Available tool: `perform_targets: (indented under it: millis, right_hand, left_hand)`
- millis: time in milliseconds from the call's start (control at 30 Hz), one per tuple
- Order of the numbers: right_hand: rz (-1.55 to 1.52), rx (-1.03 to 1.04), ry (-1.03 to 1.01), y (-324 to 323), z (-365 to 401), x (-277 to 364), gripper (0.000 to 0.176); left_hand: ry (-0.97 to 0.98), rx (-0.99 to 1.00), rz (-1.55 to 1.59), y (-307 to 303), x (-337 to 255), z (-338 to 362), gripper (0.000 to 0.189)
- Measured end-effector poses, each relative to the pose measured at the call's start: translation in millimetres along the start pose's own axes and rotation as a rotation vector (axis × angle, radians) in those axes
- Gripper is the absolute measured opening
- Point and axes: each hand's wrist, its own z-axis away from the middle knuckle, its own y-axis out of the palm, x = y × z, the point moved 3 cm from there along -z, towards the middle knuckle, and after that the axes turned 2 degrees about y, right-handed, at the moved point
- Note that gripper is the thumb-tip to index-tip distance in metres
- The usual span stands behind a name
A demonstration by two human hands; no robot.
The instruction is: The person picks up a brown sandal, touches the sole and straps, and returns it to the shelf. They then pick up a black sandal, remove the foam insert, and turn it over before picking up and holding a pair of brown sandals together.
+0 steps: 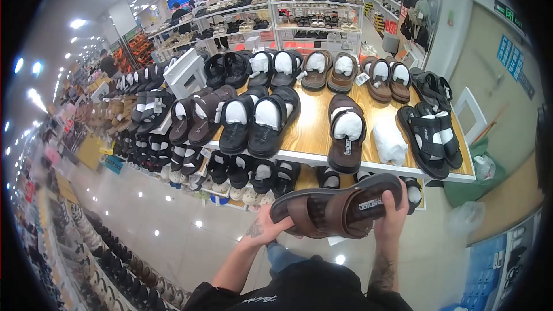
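Note:
A brown sandal (345, 210) with two wide straps is held sideways in front of my body, its insole facing me. My left hand (268, 226) is closed around the toe end, on the left. At the heel end, my right hand (394, 213) grips the sole, with the thumb on the insole beside a printed label. No paper stuffing shows under these straps. Beyond it on the display table lies a matching brown sandal (347, 132) stuffed with white paper. A crumpled white paper wad (390, 143) rests to the right of that sandal.
The display table (314, 112) holds several pairs of sandals, including black sandals (268, 121) at left and dark strapped sandals (431, 141) at right. More footwear sits on a lower shelf. A green bag (475, 178) stands at right. Shoe racks (317, 14) fill the background.

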Motion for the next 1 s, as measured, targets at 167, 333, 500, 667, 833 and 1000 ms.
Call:
perform_targets:
  millis: [167, 333, 500, 667, 833, 1000]
  right_hand:
    - [-0.543, 0.206, 0.073, 32, 9, -6, 0.065]
    - [-0.522, 0.227, 0.198, 16, 15, -2, 0.074]
    - [-0.411, 0.200, 0.130, 10, 21, 7, 0.067]
    - [-0.366, 0.086, 0.114, -4, 26, 18, 0.069]
    - [-0.074, 0.087, -0.019, -46, 21, 13, 0.056]
    - [0.165, 0.268, 0.124, -46, 31, 14, 0.053]
  left_hand:
    - [-0.140, -0.026, 0.237, 8, 62, 17, 0.039]
    - [-0.316, 0.237, 0.228, 16, 55, 23, 0.038]
    - [-0.195, 0.252, 0.028, 22, 93, 18, 0.040]
    - [-0.020, 0.195, -0.203, 35, 76, 4, 0.035]
    - [-0.043, 0.026, -0.081, 15, 32, -13, 0.042]
    - [-0.022, 0.124, -0.328, -18, 4, -19, 0.036]
